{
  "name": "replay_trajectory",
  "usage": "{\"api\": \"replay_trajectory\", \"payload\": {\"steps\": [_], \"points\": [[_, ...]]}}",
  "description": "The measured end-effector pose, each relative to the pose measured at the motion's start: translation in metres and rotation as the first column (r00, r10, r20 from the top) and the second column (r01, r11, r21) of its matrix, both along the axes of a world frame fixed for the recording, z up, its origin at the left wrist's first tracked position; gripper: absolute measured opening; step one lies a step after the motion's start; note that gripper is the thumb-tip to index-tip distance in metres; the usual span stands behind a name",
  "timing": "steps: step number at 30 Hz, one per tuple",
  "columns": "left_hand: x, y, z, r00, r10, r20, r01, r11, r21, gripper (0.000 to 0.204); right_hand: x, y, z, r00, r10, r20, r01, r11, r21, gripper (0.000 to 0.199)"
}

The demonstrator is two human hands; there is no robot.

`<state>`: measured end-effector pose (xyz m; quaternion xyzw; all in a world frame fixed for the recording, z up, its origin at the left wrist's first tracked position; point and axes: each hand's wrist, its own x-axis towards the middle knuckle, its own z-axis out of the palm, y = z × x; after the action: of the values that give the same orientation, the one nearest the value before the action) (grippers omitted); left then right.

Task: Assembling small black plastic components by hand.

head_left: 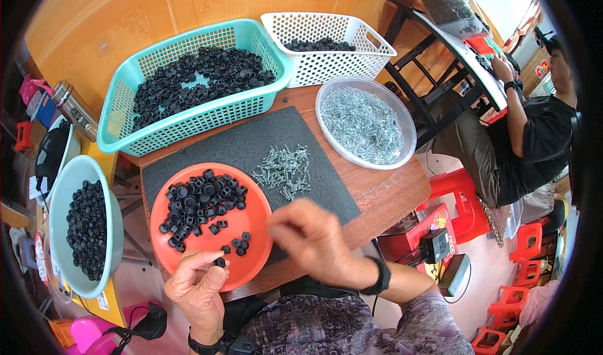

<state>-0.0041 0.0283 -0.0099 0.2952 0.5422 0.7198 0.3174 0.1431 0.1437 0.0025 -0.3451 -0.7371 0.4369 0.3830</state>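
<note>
My left hand (200,286) is closed, pinching a small black plastic part (219,263) between thumb and fingertips over the near edge of an orange-red plate (251,264). On that plate lies a heap of black plastic parts (204,195), with several loose ones (240,243) nearer me. My right hand (314,236) hovers at the plate's right rim, fingers curled together and slightly blurred; whatever they may hold is hidden. Just beyond it, a loose pile of silvery screws (284,170) rests on a dark grey mat (226,135).
A teal basket (195,129) and a white basket (339,66), both with black parts, stand behind the mat. A clear round tub (407,148) of screws sits right. A pale green basin (113,229) of black parts stands left. Another person (534,135) sits at a far-right table.
</note>
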Motion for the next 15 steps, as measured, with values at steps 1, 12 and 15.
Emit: {"api": "replay_trajectory", "payload": {"steps": [1,12,15], "points": [[-0.002,0.0,-0.001,1.0,0.001,0.003,-0.001,1.0,-0.001,0.027,0.007,0.013,-0.005,0.997,-0.037,0.063,0.03,0.994,0.107,0.008],[-0.001,0.002,0.002,1.0,-0.004,-0.004,0.004,0.999,-0.032,0.025,0.019,0.05,-0.028,0.872,-0.151,0.465,-0.014,0.943,0.333,0.009],[-0.002,0.0,0.001,1.0,-0.007,0.01,0.008,0.999,-0.038,0.026,0.021,0.05,-0.027,0.858,-0.157,0.489,-0.038,0.93,0.365,0.008]]}}
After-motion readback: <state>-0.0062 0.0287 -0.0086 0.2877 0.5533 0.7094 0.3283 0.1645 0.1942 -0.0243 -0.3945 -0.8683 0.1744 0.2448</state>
